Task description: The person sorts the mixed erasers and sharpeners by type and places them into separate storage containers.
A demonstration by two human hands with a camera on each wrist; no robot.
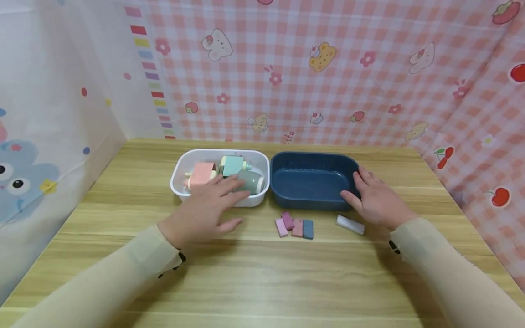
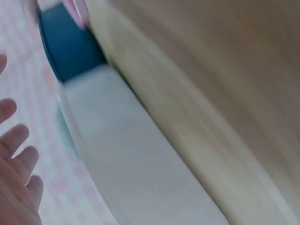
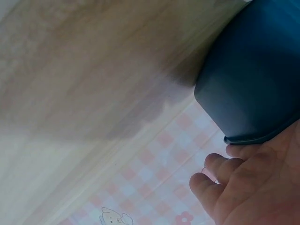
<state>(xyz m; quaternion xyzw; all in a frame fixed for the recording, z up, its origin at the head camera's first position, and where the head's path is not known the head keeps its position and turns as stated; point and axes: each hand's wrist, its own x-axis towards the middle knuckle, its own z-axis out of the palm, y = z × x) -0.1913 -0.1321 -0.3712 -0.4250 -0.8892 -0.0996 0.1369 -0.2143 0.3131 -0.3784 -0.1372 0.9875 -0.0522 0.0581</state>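
Observation:
My left hand (image 1: 203, 210) hovers over the near side of a white plastic bin (image 1: 175, 182), its fingers spread and nothing in its grasp. Inside that bin lie a pink block-like item (image 1: 203, 173), a teal-and-cream one (image 1: 232, 165) and a rounded grey-green container (image 1: 248, 181) with a pale end. In the left wrist view the fingers (image 2: 14, 140) are apart beside the bin wall (image 2: 126, 140). At the right end of a dark blue bin (image 1: 313, 200), my right hand (image 1: 379, 200) rests on the rim with fairly straight fingers, its thumb over the inside.
Several small blocks in pinks and blue-grey (image 1: 307, 229) lie on the wooden table (image 1: 262, 282) in front of the bins. A white bar (image 1: 350, 224) is near the right hand. Patterned cloth (image 1: 287, 54) stands behind and along both sides.

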